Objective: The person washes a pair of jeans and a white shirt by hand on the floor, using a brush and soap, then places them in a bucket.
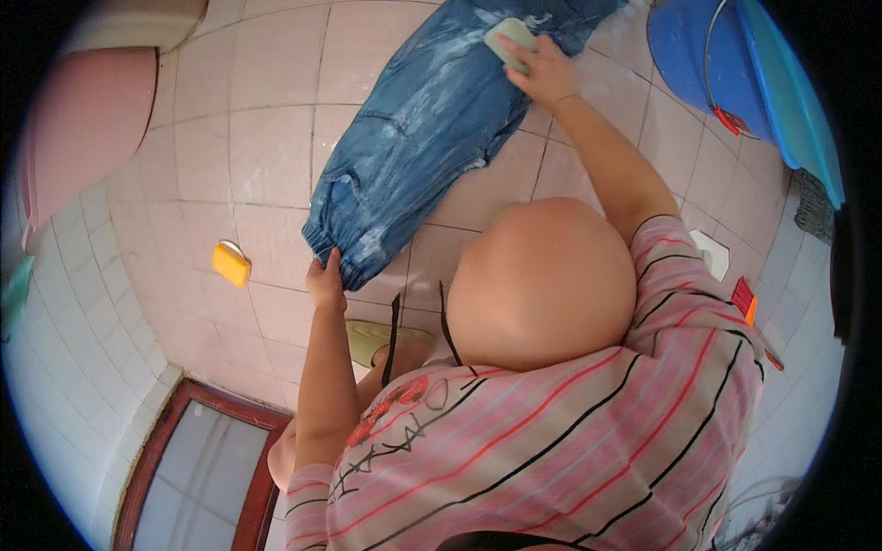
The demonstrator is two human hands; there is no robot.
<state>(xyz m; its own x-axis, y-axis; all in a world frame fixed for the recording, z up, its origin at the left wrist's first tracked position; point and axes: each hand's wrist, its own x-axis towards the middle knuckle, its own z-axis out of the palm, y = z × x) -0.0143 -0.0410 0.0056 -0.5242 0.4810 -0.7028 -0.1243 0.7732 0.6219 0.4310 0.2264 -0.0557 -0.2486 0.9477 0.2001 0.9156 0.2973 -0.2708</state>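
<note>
A pair of blue denim trousers (413, 131) lies stretched out on the tiled floor, wet-looking, with whitish streaks of suds along it. At the gathered, elasticated end near me, my left hand (327, 281) pinches the edge between thumb and fingers. Farther up the cloth, my right hand (544, 72) grips a pale green block (508, 40) and rests it against the denim. Whether that block is a scrubbing brush or a bar of soap cannot be made out, since its underside is hidden. The far end of the trousers runs out of the picture.
A yellow bar of soap (231, 264) sits on the pink floor tiles (269, 151) at left. A blue bucket (689, 55) and a turquoise basin (792, 89) stand at upper right. A red-bristled brush (744, 301) is at right. A red-framed door (186, 468) is at lower left.
</note>
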